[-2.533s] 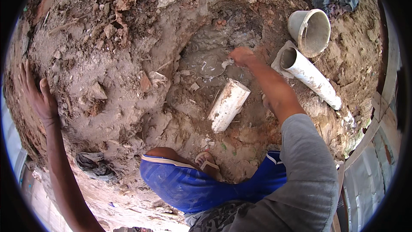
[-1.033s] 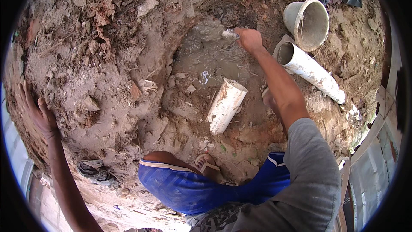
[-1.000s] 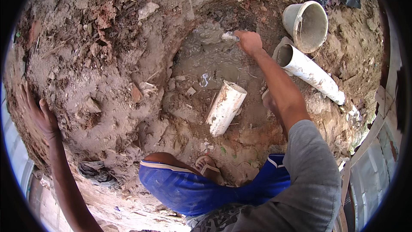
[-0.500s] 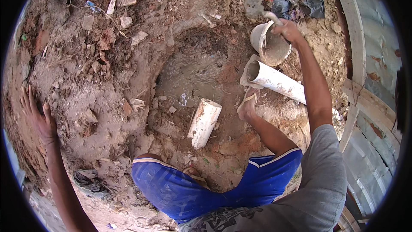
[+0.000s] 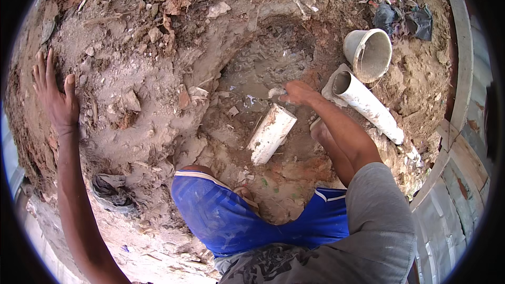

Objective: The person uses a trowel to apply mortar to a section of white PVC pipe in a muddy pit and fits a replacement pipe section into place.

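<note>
My left hand (image 5: 57, 97) lies with fingers spread against the dirt bank at the far left, holding nothing. My right hand (image 5: 299, 93) is closed around the pale handle of a trowel (image 5: 275, 92), low over the muddy hollow (image 5: 247, 81). The trowel's blade cannot be made out against the wet mud. Just below that hand, a short white pipe (image 5: 272, 134) stands tilted in the dirt, smeared with mud. A longer white pipe (image 5: 368, 105) lies to the right, its open end ringed by a rough grey collar (image 5: 332, 88).
Beyond the long pipe a pale bucket (image 5: 355, 47) leans on its side, its mouth facing me. Dark plastic bags (image 5: 419, 23) lie at the far right, near a wooden beam (image 5: 458, 47) and metal sheets (image 5: 452, 215). Stones and a dark crumpled bag (image 5: 110, 192) lie at left.
My right hand has moved from the bucket's rim leftward and nearer, down to the mud beside the short pipe, still gripping the trowel. My left hand stays on the bank. The view has shifted.
</note>
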Tool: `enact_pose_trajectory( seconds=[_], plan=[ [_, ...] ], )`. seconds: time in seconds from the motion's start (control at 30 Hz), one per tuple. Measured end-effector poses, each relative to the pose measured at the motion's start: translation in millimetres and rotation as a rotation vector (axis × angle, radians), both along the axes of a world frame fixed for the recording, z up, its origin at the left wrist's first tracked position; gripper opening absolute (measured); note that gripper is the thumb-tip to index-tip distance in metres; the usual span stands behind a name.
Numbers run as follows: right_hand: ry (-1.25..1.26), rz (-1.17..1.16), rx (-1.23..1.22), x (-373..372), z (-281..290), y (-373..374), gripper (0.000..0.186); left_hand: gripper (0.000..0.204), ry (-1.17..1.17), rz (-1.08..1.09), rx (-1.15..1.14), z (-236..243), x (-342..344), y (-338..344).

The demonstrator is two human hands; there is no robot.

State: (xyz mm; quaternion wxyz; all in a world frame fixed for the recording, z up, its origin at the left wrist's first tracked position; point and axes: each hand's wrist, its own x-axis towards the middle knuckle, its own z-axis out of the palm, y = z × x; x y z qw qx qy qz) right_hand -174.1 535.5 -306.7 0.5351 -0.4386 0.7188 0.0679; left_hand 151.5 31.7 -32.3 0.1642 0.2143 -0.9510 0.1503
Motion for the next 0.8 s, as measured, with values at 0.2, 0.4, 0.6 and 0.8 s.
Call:
enact_pose_trajectory(
  seconds=[0.2,0.4,0.6,0.8],
  plan=[
    [0.074,-0.102,-0.181,-59.7,-18.6,-19.2,0.052,0.069,0.041,-0.050,0.054,-5.6,1.7,-4.0],
    [0.177,-0.267,-0.022,-93.7,38.2,38.1,0.052,0.068,0.031,-0.002,-0.024,-5.4,3.5,-0.4],
    [0.042,0.052,-0.118,28.0,-2.5,-33.3,0.045,0.067,0.054,-0.030,-0.024,-6.3,-0.7,-4.6],
    [0.147,-0.020,-0.057,-39.8,5.9,-50.2,0.046,0.065,0.066,-0.044,-0.009,-8.5,4.4,-5.6]
  ],
)
